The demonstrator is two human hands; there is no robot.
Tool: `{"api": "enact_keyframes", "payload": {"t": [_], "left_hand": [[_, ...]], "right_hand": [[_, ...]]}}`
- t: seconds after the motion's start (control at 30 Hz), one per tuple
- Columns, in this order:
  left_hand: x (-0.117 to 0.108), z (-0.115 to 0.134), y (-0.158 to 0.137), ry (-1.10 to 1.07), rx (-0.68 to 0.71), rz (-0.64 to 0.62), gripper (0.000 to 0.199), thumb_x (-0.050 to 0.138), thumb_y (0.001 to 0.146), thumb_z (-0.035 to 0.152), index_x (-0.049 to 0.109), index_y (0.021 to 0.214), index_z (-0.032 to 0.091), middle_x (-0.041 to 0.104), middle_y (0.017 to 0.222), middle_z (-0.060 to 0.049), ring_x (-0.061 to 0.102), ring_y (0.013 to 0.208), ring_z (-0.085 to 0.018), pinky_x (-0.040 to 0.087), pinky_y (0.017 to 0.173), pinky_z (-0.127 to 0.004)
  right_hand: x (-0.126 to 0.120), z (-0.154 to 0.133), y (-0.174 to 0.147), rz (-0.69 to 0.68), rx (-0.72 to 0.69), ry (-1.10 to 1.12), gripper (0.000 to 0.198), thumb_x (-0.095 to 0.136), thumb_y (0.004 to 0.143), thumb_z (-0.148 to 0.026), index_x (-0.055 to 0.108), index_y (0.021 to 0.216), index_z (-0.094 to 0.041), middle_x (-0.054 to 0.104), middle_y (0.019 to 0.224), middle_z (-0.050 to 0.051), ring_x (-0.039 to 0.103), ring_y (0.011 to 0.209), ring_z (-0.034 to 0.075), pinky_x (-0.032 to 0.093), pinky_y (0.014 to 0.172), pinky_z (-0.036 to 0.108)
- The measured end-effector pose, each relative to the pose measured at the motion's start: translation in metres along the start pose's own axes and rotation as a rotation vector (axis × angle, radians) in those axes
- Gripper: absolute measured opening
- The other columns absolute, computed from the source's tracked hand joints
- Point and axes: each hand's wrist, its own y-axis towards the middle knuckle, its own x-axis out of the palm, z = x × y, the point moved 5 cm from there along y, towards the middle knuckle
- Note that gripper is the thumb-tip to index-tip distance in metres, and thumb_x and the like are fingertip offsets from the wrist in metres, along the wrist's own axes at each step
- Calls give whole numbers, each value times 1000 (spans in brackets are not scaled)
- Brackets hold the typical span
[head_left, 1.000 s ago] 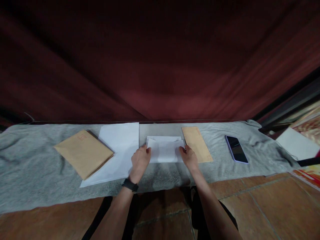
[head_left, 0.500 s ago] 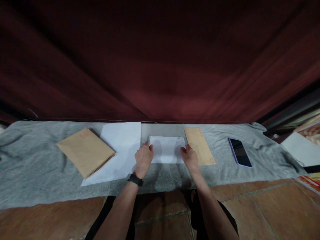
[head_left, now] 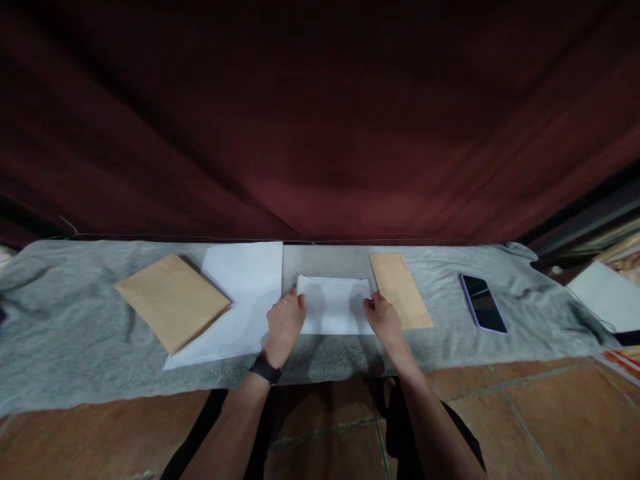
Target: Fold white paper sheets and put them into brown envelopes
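Observation:
A folded white sheet of paper (head_left: 336, 307) lies across the middle of the grey cloth, its long sides running left to right. My left hand (head_left: 286, 319), with a black band on the wrist, pinches its left edge. At the right edge, my right hand (head_left: 384, 316) has thumb and fingers closed on the same paper. Just beyond that hand is a single brown envelope (head_left: 403, 290), set at a slant. Left of my left hand are flat white sheets (head_left: 250, 273), partly covered by a stack of brown envelopes (head_left: 173, 303).
A phone with a purple case (head_left: 483, 304) rests on the grey cloth (head_left: 75, 347) at the right. A dark red curtain (head_left: 320, 133) hangs behind. At the far right a white board-like item (head_left: 607, 293) sits beside other clutter. Below is a tiled floor (head_left: 525, 413).
Both hands and the folded paper have shifted slightly toward me. Its far edge now looks a little raised. The envelopes, sheets and phone stay in place.

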Motion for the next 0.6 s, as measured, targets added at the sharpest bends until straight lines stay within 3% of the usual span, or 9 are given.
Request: {"api": "enact_keyframes", "payload": {"t": [0.43,0.6], "left_hand": [[8,1,4,11,8,78,39,35,103,35,62,120,13,75,95,-16,74,93,-30,55,78,-39],[8,2,4,7,0,78,40,37,103,36,64,117,12,75,94,-17,74,93,-30,54,79,-39]], "right_hand": [[3,-16,-13,228,-73,-248,29,43,103,-28,60,119,-10,75,87,16,75,85,27,52,72,32],[4,-17,-18,328,-109,-257,30,42,102,-24,59,123,-10,73,95,16,73,84,26,51,68,32]]}}
